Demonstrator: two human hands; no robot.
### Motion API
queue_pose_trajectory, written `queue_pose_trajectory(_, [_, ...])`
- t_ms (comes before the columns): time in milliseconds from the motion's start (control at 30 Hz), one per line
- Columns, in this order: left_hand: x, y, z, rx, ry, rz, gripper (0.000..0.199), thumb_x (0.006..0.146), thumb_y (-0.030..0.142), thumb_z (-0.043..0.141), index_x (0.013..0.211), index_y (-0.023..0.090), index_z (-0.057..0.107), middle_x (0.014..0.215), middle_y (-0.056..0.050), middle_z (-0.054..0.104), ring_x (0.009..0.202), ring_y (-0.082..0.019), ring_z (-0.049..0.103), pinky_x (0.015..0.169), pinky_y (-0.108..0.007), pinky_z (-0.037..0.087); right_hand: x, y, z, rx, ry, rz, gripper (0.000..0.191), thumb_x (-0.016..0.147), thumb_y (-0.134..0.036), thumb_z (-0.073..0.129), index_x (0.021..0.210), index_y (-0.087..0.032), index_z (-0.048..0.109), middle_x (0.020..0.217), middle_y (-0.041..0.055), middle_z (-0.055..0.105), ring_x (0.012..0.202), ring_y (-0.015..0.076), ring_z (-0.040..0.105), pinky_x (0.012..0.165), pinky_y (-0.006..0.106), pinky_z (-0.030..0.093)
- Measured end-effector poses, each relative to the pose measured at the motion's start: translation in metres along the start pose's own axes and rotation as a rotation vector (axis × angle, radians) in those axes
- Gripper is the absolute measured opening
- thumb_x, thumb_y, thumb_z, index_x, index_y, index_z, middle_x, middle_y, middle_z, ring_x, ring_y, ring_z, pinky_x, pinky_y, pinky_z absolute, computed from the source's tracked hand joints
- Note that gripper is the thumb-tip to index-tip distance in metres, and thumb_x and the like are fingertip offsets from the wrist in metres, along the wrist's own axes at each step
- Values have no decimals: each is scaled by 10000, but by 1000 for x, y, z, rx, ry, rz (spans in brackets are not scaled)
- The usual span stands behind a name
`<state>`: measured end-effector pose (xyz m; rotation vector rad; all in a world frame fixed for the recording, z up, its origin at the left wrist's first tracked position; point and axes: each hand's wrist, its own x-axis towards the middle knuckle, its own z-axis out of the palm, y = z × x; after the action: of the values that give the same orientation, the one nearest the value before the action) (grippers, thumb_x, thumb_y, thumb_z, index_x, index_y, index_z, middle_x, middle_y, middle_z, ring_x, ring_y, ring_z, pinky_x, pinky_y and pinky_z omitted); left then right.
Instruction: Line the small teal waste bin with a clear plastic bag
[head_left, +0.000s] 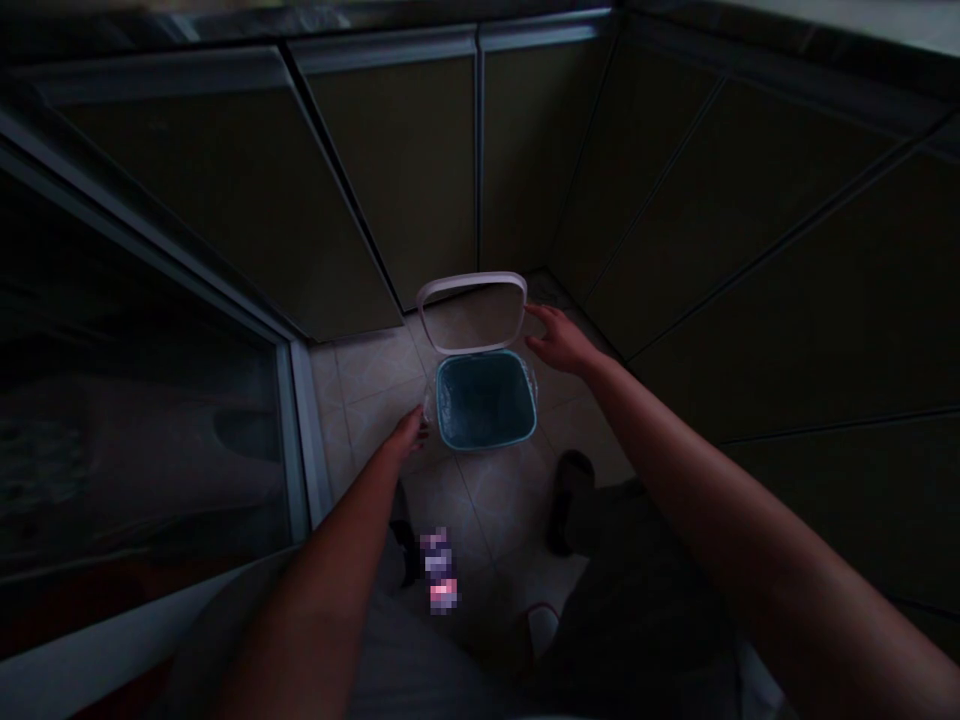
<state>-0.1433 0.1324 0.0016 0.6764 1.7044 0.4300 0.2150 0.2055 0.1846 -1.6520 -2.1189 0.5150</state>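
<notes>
A teal-rimmed bin point(486, 440) stands on the tiled floor in front of me, its inside dark. Clear plastic bag point(533, 385) film sticks out past the rim on both sides. Behind the opening, a pale ring-shaped frame point(472, 279) is tilted up, and the floor shows through it. My left hand point(409, 430) is at the left of the bin, with curled fingers closed at the edge of the plastic film. My right hand point(556, 340) reaches to the right side of the frame, fingers apart, fingertips at or very near its edge.
Dark cabinet doors point(390, 170) enclose the floor at the back and right. A glass door with a light frame point(300, 440) stands at the left. Below are my legs, a dark shoe point(571, 495) and a pixelated patch point(439, 570). The light is dim.
</notes>
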Motion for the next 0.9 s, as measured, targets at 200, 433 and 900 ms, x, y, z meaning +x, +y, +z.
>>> queue_pose_trajectory(200, [0, 3, -3, -70, -49, 4, 639, 940, 736, 284, 1202, 242, 594, 1234, -120, 701, 989, -234, 690, 766, -335, 529, 4, 16, 11, 11, 37, 118, 580, 870, -311, 634, 1431, -166, 596, 1439, 167, 595, 1364, 304, 535, 1159, 473, 424])
queue_pose_trajectory(433, [-11, 6, -6, -129, -85, 26, 528, 819, 637, 575, 1147, 228, 645, 1099, -90, 736, 891, -214, 715, 735, -313, 509, -37, 80, 81, 561, -73, 949, 101, 861, -247, 622, 944, -192, 638, 854, 62, 664, 719, 190, 651, 731, 335, 522])
queue_pose_trajectory(900, [-10, 16, -5, -122, 71, 190, 405, 723, 510, 679, 990, 206, 694, 1065, -74, 756, 911, -197, 698, 734, -280, 508, -53, 88, 153, 1122, -98, 1053, 137, 889, -320, 491, 858, -197, 541, 760, 4, 593, 673, 134, 565, 632, 247, 473])
